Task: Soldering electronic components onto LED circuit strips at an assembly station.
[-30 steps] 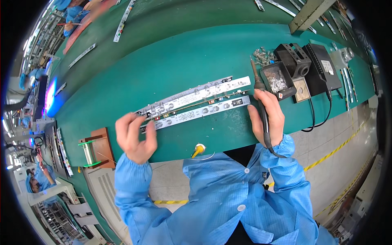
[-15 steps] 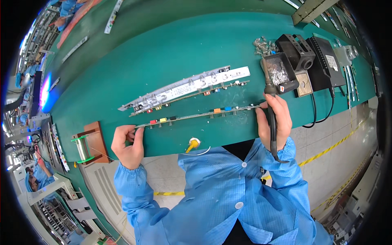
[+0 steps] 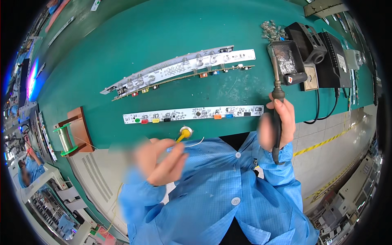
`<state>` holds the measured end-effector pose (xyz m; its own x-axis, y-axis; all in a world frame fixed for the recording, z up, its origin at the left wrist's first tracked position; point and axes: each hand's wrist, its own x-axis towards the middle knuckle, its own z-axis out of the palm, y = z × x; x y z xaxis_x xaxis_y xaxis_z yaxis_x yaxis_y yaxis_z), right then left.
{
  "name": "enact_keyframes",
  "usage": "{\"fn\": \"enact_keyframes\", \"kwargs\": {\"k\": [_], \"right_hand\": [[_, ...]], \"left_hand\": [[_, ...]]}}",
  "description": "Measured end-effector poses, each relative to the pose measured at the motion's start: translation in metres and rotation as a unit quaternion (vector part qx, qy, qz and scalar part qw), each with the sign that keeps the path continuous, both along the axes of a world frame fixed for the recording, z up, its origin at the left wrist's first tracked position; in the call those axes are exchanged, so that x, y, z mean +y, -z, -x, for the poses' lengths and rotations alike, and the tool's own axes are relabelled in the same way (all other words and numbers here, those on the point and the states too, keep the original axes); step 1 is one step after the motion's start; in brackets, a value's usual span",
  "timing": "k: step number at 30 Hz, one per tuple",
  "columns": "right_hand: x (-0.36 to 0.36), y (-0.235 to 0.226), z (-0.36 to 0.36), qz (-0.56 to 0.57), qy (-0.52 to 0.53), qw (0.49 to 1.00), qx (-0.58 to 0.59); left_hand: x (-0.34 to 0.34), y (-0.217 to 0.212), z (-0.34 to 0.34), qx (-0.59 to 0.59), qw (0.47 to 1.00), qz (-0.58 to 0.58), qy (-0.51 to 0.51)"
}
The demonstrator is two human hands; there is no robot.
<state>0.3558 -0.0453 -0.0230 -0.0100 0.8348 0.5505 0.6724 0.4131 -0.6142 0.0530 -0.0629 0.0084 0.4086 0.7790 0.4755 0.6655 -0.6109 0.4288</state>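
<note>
Two hands are raised close to the person's chest, above the near edge of the green table (image 3: 122,53). The right hand (image 3: 277,124) is closed around the dark handle of a soldering iron (image 3: 277,106), which stands almost upright, its metal tip pointing away from the person toward the soldering stand (image 3: 288,59). The thumb lies on the upper part of the grip, and the cable leaves the handle at the bottom, near the blue sleeve. The left hand (image 3: 163,161) is blurred; its fingers are bent and pinched together around a thin solder wire (image 3: 192,143), which curves toward the yellow knob (image 3: 185,133) at the table edge.

One long white circuit board (image 3: 194,114) lies flat on the table just in front of the person, between the two hands and a little farther away, touching neither hand. It carries small green, red, yellow, orange and blue parts. Behind it, well apart, two more long boards (image 3: 179,69) lie side by side at a slant.

To the left, a solder spool (image 3: 65,139) rests on a wooden holder (image 3: 79,126) at the table edge. The green surface between the near board and the far boards is open. On the right, the black power units (image 3: 322,53) and their cables stand close to the right hand.
</note>
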Motion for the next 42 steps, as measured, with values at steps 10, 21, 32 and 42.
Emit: {"fn": "enact_keyframes", "kwargs": {"k": [10,21,32,42], "right_hand": [[-0.007,0.001,-0.004,0.022,0.012,1.000,0.007],[-0.035,-0.022,0.045,0.101,-0.211,0.935,0.267],[-0.024,-0.028,0.054,0.109,-0.142,0.946,0.271],[-0.020,-0.032,0.060,0.089,-0.056,0.932,0.346]], "left_hand": [[0.006,0.028,-0.027,-0.092,0.993,-0.053,0.059],[0.007,0.011,-0.089,-0.317,0.937,0.079,0.125],[0.012,-0.006,-0.063,-0.226,0.967,0.071,0.095],[0.016,-0.006,-0.050,-0.262,0.957,0.095,0.079]]}}
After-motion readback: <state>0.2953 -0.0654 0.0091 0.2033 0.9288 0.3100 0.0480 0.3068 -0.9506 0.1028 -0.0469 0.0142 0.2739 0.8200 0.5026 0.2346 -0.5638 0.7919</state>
